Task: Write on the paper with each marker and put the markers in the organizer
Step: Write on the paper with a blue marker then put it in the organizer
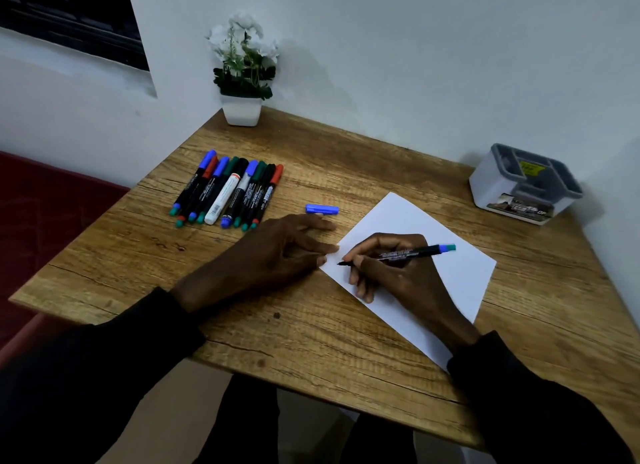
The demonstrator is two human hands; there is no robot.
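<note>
One white plastic organizer (524, 183) with a grey compartmented insert stands at the upper right of the frame, on the far corner of the wooden table (311, 325); a yellow label shows inside one compartment. The white sheet of paper (450, 266) lies right of centre, turned at an angle. On it the right hand (391, 273) holds a black-barrelled marker (398, 254), fingers clamped round the barrel. The marker's long axis runs almost level across the frame, dark tip pointing left and meeting the sheet near its left corner, blue-and-teal tail end pointing right. The left hand (277, 252) lies flat, fingers straight and slightly apart, fingertips at the paper's left edge. A loose blue cap (322, 208) lies just above that hand. Several capped markers (227, 190) lie side by side at upper left, near a white pot of white flowers (241, 110).
</note>
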